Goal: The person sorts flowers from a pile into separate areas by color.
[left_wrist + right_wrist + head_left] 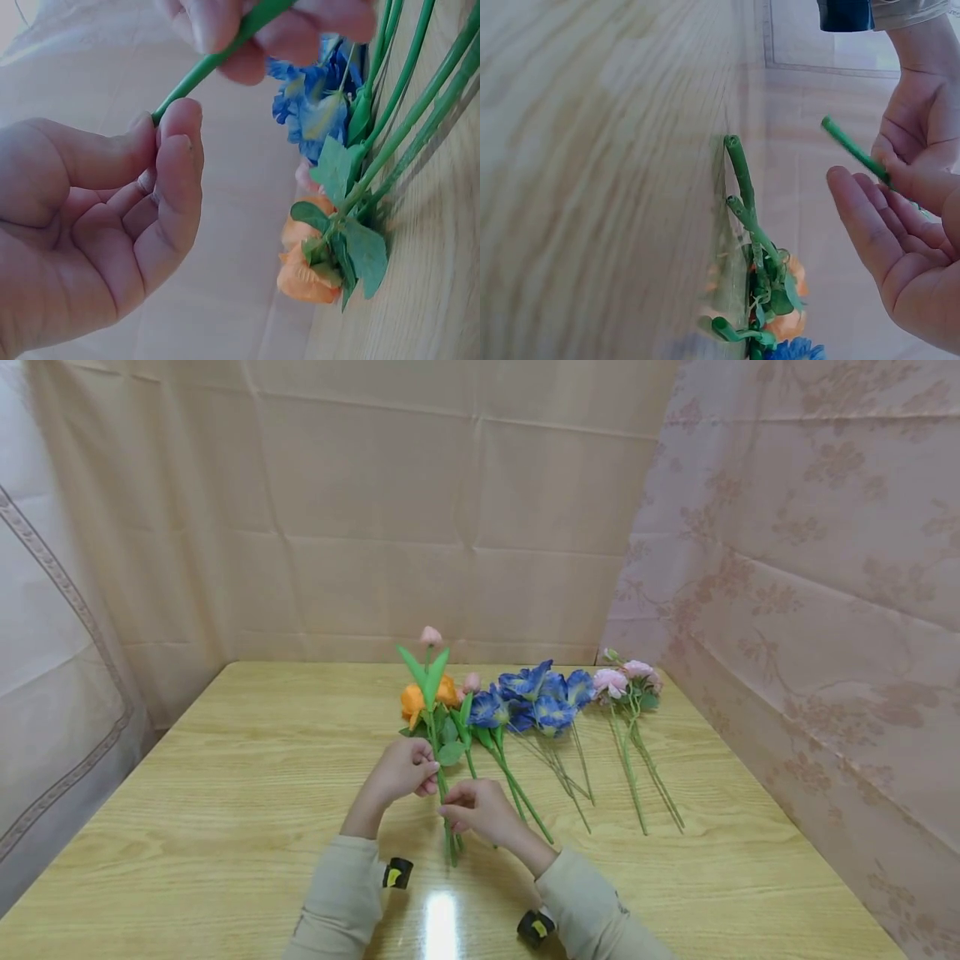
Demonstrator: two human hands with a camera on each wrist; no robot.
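In the head view, a pink tulip (431,637) with two long green leaves is held up off the table. My left hand (408,768) pinches its green stem between thumb and forefinger. Lower on the same stem, my right hand (480,810) grips it with thumb and fingers. The cut end of the tulip stem (844,139) sticks out past the right hand's fingers in the right wrist view. Just behind the left hand lie orange flowers (412,702) with broad green leaves, their stems toward me.
Right of the hands lie more tulips (471,682) with green stems, then a cluster of blue flowers (536,697) on thin stems. Pink flowers (626,681) lie farther right on the wooden table (225,793). Cloth hangings (375,510) stand behind and at both sides.
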